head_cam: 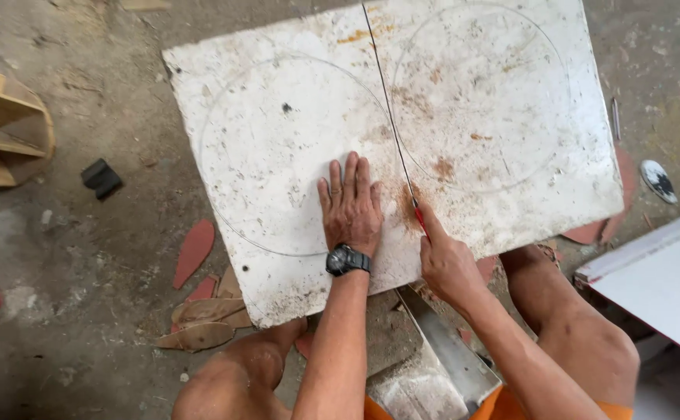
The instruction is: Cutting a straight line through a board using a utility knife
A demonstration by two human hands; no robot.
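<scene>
dusty concrete floor (83, 311) carries a stained white board (293, 117) with two scribed circles and a straight line between them. left hand (351, 206) lies flat, fingers spread, pressing the board. right hand (445, 260) is clenched around a thin red-handled cutter (416, 211) on the line. firm pressure and steady tracking would likely keep the cut true.

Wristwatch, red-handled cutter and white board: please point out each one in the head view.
wristwatch (347, 260), head view, on its black face.
red-handled cutter (418, 215), head view, on the red handle.
white board (293, 140), head view, on its bare stained surface.
</scene>
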